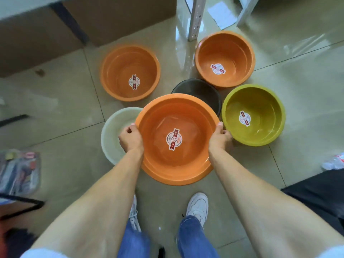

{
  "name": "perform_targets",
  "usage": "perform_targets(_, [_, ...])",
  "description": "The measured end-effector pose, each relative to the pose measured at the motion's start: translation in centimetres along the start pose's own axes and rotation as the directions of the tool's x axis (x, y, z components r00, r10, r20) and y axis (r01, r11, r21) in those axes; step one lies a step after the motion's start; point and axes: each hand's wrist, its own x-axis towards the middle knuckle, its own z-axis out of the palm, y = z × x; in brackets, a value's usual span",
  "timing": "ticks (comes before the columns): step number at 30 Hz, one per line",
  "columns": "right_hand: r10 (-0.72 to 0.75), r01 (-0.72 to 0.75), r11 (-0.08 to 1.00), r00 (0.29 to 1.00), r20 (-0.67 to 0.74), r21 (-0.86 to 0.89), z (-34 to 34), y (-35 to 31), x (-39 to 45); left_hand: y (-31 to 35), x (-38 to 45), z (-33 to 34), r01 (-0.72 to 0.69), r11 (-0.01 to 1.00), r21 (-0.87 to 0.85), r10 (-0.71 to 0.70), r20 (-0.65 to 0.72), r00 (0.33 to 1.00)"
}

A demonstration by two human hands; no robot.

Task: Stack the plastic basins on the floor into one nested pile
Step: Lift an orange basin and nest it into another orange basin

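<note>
I hold a large orange basin (176, 164) by its rim, my left hand (130, 138) on its left edge and my right hand (220, 136) on its right edge. It hangs in front of me, partly covering a pale white basin (113, 135) on the left and a dark basin (201, 90) behind it. On the tiled floor stand two more orange basins, one at the far left (130, 58) and one at the far right (225, 45), plus an olive-green basin (255, 135) to the right. Round stickers mark the bottoms of the orange and green ones.
Cardboard boxes (115, 17) stand against the far side. A white metal shelf leg (195, 19) rises beyond the basins. A packaged item (18, 172) lies at the left, a plastic bottle (335, 162) at the right, a dark object (320, 194) beside my right arm. My white shoes (198, 205) stand below.
</note>
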Motion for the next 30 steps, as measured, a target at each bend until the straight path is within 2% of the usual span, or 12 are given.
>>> perform_targets(8, [-0.066,0.085,0.991,0.983,0.17,-0.103,9.5,-2.3,-5.3,-1.0,9.4,-5.2,0.031,0.999,0.014,-0.028,-0.182,0.983])
perform_targets(13, [-0.058,0.087,0.987,0.977,0.206,-0.135,15.9,-1.2,-5.4,-3.9,15.5,-5.4,0.038,0.999,0.015,-0.034,-0.186,0.982])
perform_targets(22, [-0.008,0.063,0.956,0.982,0.191,-0.287,22.1,3.4,-3.3,-10.5,21.0,-3.3,0.113,0.993,-0.044,-0.118,-0.132,0.984])
perform_targets(26, [-0.031,0.056,0.97,0.993,0.111,-0.236,23.1,4.1,-3.3,-11.9,22.1,-2.7,0.184,0.979,-0.083,-0.194,-0.128,0.973])
perform_targets(30, [-0.04,0.045,0.974,0.999,0.027,-0.222,23.6,3.4,-3.8,-11.8,22.4,-2.6,0.19,0.982,0.004,-0.188,-0.151,0.971])
